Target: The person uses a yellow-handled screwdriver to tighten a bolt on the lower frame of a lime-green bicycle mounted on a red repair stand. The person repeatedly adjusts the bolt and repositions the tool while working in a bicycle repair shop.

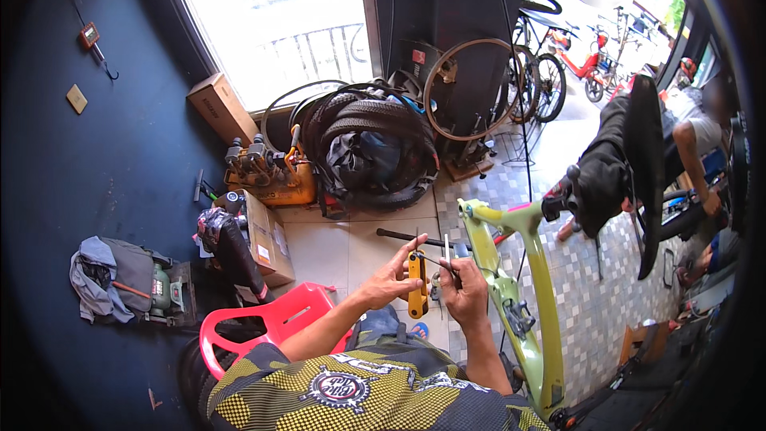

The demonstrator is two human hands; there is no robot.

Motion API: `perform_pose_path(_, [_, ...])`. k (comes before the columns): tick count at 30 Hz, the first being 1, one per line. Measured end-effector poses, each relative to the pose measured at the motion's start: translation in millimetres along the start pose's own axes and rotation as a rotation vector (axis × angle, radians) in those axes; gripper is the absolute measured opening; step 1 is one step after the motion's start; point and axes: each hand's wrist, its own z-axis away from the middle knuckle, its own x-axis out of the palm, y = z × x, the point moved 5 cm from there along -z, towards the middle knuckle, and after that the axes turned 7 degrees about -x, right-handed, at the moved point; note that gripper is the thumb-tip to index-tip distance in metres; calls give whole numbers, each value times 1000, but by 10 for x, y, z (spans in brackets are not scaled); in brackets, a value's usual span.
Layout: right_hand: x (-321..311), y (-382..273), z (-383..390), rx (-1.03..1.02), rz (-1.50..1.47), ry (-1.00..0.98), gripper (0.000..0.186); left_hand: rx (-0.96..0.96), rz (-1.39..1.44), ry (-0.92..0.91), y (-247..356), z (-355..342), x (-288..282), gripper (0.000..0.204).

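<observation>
1. In the head view, the left hand (389,279) grasps a yellow folding tool (417,291), its handle held near upright in front of the person's chest.
2. The right hand (465,294) is closed, its fingers on a slim dark key (436,260) that reaches across to the tool's upper end. A thin pale rod (448,246) stands at those fingertips; whether it is gripped too, I cannot tell.
3. No surface carries the tool: it is held above the floor (315,251), near the edge where beige tiles meet grey mosaic. Just right of the right hand stands a green bike frame (549,311); a red plastic chair (279,324) is left of the left forearm.
4. To handle the key well, I would steady the yellow handle low in the left palm, keep those fingers out of the folding slot, and swing the key smoothly by its end. Keeping the tips turned away from the frame should spare its paint.
</observation>
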Motion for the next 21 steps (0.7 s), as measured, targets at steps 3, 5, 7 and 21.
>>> perform_pose_path(3, [158, 209, -325, -73, -48, 25, 12, 101, -76, 13, 73, -292, -230, 91])
perform_pose_path(5, [256, 285, -559, -4, -69, 12, 11, 133, -92, 46, 197, -450, -378, 77])
perform_pose_path(7, [425, 422, -764, 62, -63, -46, 13, 73, -93, 85, 258, -600, -606, 57])
perform_pose_path(21, [1746, 1023, -2194, 421, -280, 209, 16, -22, 8, 75, 1199, -1637, -2188, 32])
